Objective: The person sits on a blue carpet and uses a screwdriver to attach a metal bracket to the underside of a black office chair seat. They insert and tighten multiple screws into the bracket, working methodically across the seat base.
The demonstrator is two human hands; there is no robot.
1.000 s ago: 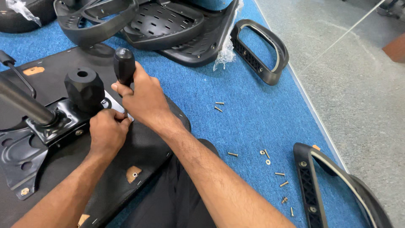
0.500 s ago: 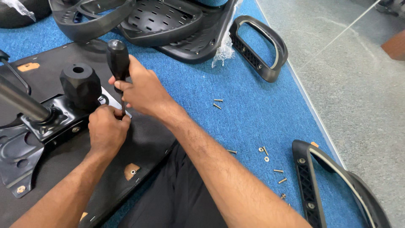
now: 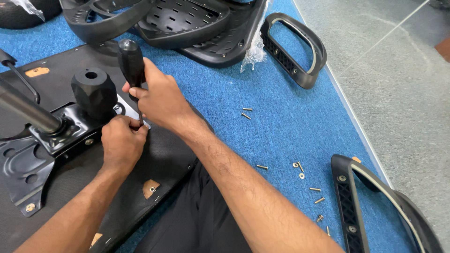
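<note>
Head view looks down at two bare hands working on a flat black seat base that lies on a blue mat. The right hand is wrapped tight around the black handle of a screwdriver. The screwdriver stands almost straight up, and its thin shaft goes down to the base just beside the left hand. The left hand is curled into a fist right at the bottom of the shaft, but I cannot tell what its fingers pinch there. Both hands touch each other. Just to the left of them sits a black metal plate with a chunky black knob and a grey tube sticking out to the left. Small loose screws lie on the mat to the right, well apart from the hands. One black armrest lies at the top right, and another armrest lies at the bottom right. Black plastic chair parts lie at the top.
</note>
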